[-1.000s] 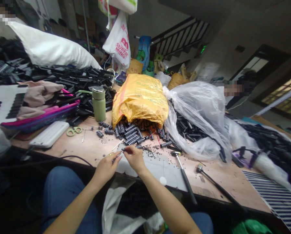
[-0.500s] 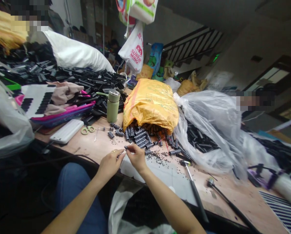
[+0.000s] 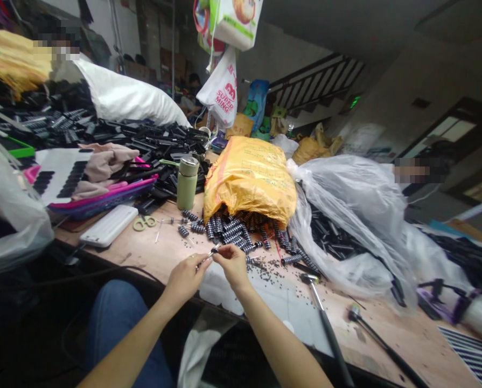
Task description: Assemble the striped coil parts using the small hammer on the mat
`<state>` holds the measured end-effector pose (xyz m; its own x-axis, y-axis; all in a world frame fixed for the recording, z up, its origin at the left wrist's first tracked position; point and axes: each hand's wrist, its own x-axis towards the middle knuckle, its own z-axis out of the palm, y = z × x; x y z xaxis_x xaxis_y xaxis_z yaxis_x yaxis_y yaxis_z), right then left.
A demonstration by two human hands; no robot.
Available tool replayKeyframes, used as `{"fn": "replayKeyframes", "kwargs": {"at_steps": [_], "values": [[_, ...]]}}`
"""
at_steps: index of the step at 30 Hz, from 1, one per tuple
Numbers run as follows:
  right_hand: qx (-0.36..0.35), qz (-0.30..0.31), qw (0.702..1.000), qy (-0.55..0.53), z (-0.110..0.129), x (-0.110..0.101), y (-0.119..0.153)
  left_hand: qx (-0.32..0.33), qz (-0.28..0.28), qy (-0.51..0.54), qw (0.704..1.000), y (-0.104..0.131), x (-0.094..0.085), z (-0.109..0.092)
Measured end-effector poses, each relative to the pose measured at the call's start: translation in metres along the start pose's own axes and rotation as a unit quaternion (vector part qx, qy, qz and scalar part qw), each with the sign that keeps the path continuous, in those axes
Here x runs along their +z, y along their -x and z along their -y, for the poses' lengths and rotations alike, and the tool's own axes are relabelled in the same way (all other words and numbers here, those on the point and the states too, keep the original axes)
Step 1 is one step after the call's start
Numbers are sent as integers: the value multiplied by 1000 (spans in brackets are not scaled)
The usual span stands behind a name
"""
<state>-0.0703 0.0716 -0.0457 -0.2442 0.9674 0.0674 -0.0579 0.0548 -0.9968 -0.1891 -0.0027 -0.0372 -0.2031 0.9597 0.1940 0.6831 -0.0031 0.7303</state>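
Observation:
My left hand (image 3: 186, 276) is closed, its thumb and fingers pinched round a thin metallic, stick-like piece (image 3: 209, 255). Close against it, my right hand (image 3: 231, 264) pinches the dark end of what looks like the same piece; the fingertips hide most of it. Just beyond the hands, black-and-silver ribbed cylinders (image 3: 232, 233) spill from the mouth of a yellow woven sack (image 3: 251, 172). Tiny dark bits (image 3: 271, 269) lie scattered to the right of my right hand, partly on a pale sheet (image 3: 265, 296).
Green-handled scissors (image 3: 144, 223), a white power-bank-like box (image 3: 109, 226) and a green flask (image 3: 187, 183) stand to the left. Two hammers, one nearer (image 3: 323, 318) and one farther right (image 3: 382, 339), lie by a clear plastic bag (image 3: 354, 188). People sit in the background.
The camera view has tilted up a little, so the table things sit lower. Both hands stay together at the small piece, whose metallic part shows more between the fingers.

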Motion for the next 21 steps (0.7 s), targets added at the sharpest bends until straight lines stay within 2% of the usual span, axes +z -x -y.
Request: {"fn": "replayKeyframes", "kwargs": {"at_steps": [5,10,13,15,18,19,21], "values": [[-35,-5,998,52,-2,-1,1,12,-2,4,1000,1,3,0],[-115,7,984,136,-3,-1,13,8,5,4,1000,1,5,3],[-198,75,951,227,-1,-4,10,-16,-10,17,1000,0,7,9],[-217,110,909,339,0,-6,-3,-40,-28,39,998,-1,8,15],[-181,124,848,482,-3,-7,-35,-76,-66,84,991,-1,9,21],[-168,129,840,500,-5,-6,-46,-84,-83,99,988,-1,9,22],[-148,139,844,497,-11,-3,-61,-95,-97,137,981,0,9,22]]}}
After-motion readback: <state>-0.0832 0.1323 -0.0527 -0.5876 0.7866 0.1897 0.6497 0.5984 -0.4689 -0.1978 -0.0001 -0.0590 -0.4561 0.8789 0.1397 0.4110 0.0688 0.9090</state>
